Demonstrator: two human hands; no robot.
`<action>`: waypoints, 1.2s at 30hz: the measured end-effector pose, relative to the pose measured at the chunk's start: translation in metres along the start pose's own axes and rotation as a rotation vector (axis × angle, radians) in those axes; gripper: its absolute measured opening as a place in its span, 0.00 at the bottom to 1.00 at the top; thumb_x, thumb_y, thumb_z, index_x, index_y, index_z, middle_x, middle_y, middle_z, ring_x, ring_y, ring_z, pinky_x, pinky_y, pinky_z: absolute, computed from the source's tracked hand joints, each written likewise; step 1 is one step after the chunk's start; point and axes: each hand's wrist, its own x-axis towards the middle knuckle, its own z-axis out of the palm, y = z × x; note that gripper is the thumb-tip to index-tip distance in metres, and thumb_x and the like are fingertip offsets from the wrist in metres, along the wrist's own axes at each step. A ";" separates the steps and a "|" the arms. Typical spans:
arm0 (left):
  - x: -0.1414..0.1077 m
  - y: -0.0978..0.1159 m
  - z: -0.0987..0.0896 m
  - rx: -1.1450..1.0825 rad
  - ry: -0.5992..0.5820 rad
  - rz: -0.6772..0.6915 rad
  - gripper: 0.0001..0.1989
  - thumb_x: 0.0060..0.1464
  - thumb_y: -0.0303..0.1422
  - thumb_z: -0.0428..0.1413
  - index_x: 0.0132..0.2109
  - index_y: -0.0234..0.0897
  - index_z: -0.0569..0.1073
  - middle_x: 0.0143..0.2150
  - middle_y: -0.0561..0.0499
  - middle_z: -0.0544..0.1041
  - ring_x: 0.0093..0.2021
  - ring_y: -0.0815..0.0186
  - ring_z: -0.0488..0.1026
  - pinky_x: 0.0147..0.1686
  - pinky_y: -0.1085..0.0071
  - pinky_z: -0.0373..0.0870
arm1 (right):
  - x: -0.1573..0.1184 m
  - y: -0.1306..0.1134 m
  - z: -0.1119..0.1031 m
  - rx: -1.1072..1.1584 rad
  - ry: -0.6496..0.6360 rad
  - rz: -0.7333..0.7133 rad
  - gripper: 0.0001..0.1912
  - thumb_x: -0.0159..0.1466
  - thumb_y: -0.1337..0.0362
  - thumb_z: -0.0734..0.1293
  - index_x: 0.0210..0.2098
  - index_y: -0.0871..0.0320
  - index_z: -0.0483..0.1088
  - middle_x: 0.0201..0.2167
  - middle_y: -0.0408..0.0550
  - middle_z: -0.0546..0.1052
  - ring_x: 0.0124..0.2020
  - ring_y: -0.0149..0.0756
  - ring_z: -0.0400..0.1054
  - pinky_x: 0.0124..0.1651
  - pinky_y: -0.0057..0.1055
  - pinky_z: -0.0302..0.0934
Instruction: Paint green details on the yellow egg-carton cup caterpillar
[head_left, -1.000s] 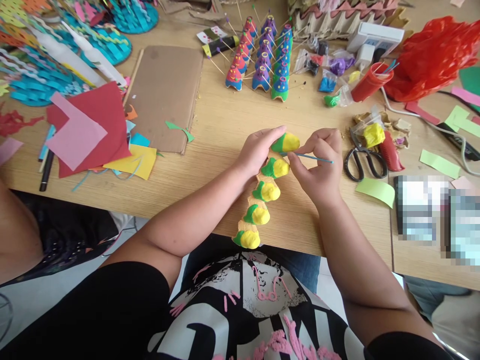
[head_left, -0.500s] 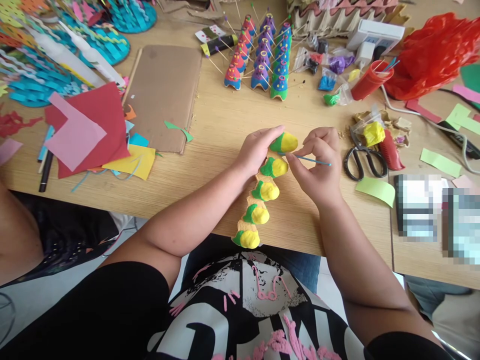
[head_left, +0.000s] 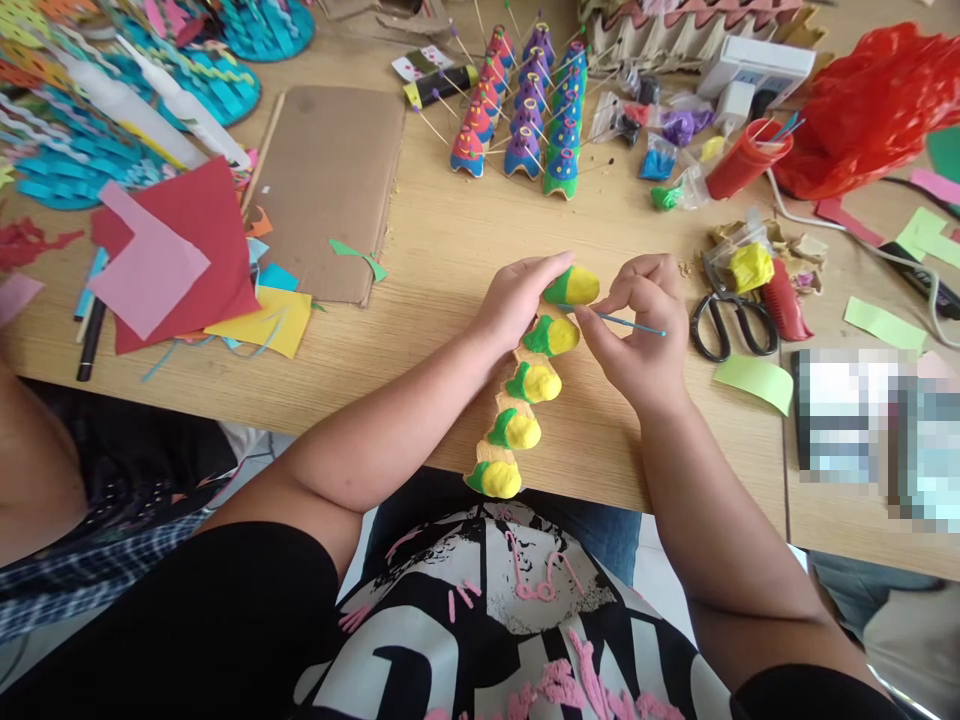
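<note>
A strip of egg carton (head_left: pixel 504 401) with several bumps runs from my left hand down to the table's front edge. Yellow clay (head_left: pixel 542 383) covers the tops of the bumps, and green clay (head_left: pixel 516 381) coats their left sides. My left hand (head_left: pixel 517 300) is closed around the far end, its thumb along the top bump; its other fingers are mostly hidden. Between the thumb and fingers of my right hand (head_left: pixel 641 320) is a thin blue stick (head_left: pixel 634 325). The stick's left tip meets the lower edge of the far bump, where green and yellow join.
Behind stand painted egg-carton rows (head_left: pixel 530 115) stuck with pins. To the right lie black-handled scissors (head_left: pixel 731 315), yellow clay in plastic (head_left: pixel 750 268) and a red cup (head_left: pixel 750 158). Cardboard (head_left: pixel 326 190) and coloured paper (head_left: pixel 180 250) lie left. Another person's arm (head_left: pixel 34 460) is at the left edge.
The whole scene shifts slightly in view. Both hands keep nearly the same hold on the egg-carton strip and the stick. More checked cloth shows at the lower left.
</note>
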 end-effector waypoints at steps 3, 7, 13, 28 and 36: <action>0.000 0.000 0.000 -0.003 -0.008 -0.009 0.23 0.55 0.51 0.70 0.27 0.38 0.77 0.27 0.50 0.80 0.29 0.64 0.79 0.30 0.70 0.73 | 0.000 0.001 0.001 0.004 0.013 0.007 0.08 0.67 0.58 0.75 0.36 0.49 0.73 0.45 0.50 0.74 0.58 0.53 0.71 0.65 0.67 0.66; 0.000 -0.002 -0.001 -0.002 -0.022 -0.012 0.23 0.53 0.52 0.71 0.26 0.38 0.77 0.27 0.51 0.80 0.28 0.66 0.77 0.29 0.71 0.72 | 0.000 0.001 0.003 0.000 0.028 -0.003 0.08 0.68 0.58 0.75 0.35 0.49 0.73 0.44 0.50 0.74 0.57 0.53 0.71 0.65 0.67 0.67; 0.001 -0.003 -0.002 -0.006 -0.038 0.022 0.23 0.53 0.52 0.71 0.27 0.38 0.78 0.27 0.51 0.81 0.29 0.65 0.78 0.30 0.71 0.73 | 0.003 -0.003 0.002 0.019 0.054 -0.019 0.10 0.67 0.58 0.76 0.32 0.49 0.72 0.39 0.48 0.73 0.49 0.49 0.73 0.60 0.64 0.71; -0.001 -0.001 -0.001 -0.009 -0.029 0.004 0.22 0.53 0.51 0.71 0.28 0.37 0.78 0.27 0.51 0.81 0.29 0.66 0.79 0.30 0.71 0.74 | 0.000 -0.002 0.004 0.000 0.035 0.011 0.09 0.67 0.59 0.74 0.33 0.49 0.72 0.41 0.48 0.73 0.51 0.50 0.72 0.61 0.63 0.68; -0.003 0.003 0.002 -0.022 0.018 -0.024 0.25 0.53 0.52 0.71 0.26 0.38 0.74 0.24 0.53 0.78 0.28 0.66 0.78 0.31 0.72 0.74 | 0.002 -0.002 0.000 -0.022 0.026 0.054 0.10 0.66 0.58 0.75 0.32 0.50 0.71 0.40 0.48 0.75 0.51 0.49 0.73 0.62 0.62 0.70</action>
